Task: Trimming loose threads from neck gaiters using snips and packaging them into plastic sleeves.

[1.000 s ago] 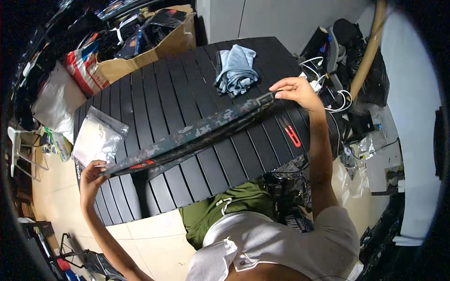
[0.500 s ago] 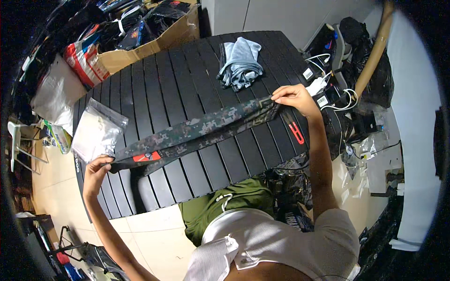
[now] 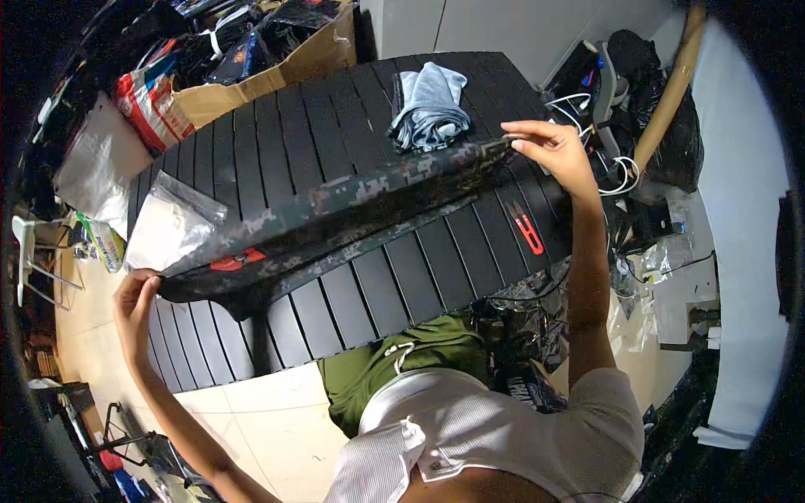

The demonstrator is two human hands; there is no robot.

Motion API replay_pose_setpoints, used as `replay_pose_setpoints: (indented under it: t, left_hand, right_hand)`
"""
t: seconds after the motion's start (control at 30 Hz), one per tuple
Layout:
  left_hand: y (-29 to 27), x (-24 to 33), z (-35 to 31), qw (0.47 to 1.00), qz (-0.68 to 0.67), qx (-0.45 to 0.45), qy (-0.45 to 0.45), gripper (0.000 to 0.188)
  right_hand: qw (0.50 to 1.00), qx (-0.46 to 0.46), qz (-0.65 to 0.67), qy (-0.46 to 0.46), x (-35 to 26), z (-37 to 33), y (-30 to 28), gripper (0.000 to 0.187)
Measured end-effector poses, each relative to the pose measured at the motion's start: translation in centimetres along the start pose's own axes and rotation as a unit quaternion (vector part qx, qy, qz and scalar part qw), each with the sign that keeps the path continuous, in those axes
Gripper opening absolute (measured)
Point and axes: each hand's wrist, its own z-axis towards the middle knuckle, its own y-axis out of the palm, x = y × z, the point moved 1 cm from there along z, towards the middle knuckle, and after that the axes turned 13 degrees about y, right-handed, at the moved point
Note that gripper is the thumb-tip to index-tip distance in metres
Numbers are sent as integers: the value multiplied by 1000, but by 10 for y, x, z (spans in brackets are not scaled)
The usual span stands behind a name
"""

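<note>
Camouflage garment (image 3: 335, 210), dark green with a pixelled pattern and a red patch near its left end, is stretched out long across the black slatted desk (image 3: 402, 277), pulled taut between both hands. Nearest, the person's white ribbed top and green trousers fill the lower edge, with forearms reaching up on either side. Left hand (image 3: 136, 303) is closed on the garment's left end, out past the desk's left edge above the pale tiled floor. Right hand (image 3: 549, 147) pinches the other end between fingers and thumb, raised over the desk's right side, close to a red mark on the slats. Just beyond the left end lies a clear plastic bag (image 3: 172, 222) on the desk, touching or nearly touching the fabric. Farther back, a folded pale blue cloth (image 3: 429, 105) sits on the desk just behind the garment's right half. Beyond the far edge stands an open cardboard box (image 3: 251, 80) stuffed with dark packets, and off to the right white cables (image 3: 599, 147) tangle beside black bags.
</note>
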Motion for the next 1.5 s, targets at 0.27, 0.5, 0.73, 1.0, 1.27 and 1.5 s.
replay_pose_setpoints:
  t: [0.27, 0.5, 0.73, 1.0, 1.27, 1.5]
  left_hand:
    - [-27, -12, 1, 994, -54, 69, 71, 10]
    - [-53, -11, -11, 999, -5, 47, 10, 30]
    - [-59, -5, -13, 999, 23, -5, -34, 27]
    - [-47, -2, -3, 999, 31, -13, -35, 13]
    - [-50, 4, -3, 998, 48, -12, 40, 12]
    - [-42, 11, 1, 998, 50, 27, 22, 14]
  right_hand:
    - [999, -50, 1, -8, -26, -1, -3, 14]
    - [994, -87, 54, 31, -33, -6, -9, 10]
    - [980, -173, -61, 78, -51, -7, -6, 18]
    - [980, -166, -109, 9, -43, -5, -10, 18]
    - [987, -135, -90, 9, -51, -7, -8, 11]
    - [985, -137, -103, -27, -51, -4, -11, 13]
